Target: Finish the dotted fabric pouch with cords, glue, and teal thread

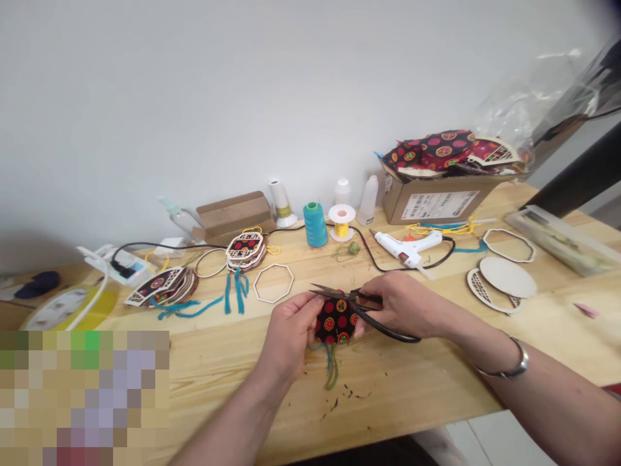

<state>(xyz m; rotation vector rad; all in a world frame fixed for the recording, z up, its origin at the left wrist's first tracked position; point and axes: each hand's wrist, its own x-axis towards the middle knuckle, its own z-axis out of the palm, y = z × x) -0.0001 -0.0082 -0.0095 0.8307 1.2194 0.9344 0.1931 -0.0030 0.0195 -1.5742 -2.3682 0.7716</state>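
A small black piece covered in patterned fabric (pixel 336 321), with red and orange round motifs, is held up over the front of the table. My left hand (pixel 292 327) pinches its upper left edge. Black-handled scissors (pixel 388 326) are in my right hand (pixel 398 299), their blades pointing left across the top edge of the fabric. The fingers of my right hand also reach the right side of the piece. Green and blue cords (pixel 331 372) hang from its bottom. Dark scraps (pixel 348 391) lie scattered on the wood below.
Behind my hands stand a teal thread cone (pixel 315 225), a yellow spool (pixel 341 223) and a white glue gun (pixel 407 249) with its black cable. A cardboard box (pixel 427 199) of fabric pieces is back right. Stacked ornaments (pixel 246 251) and an octagonal frame (pixel 273 283) lie left of centre.
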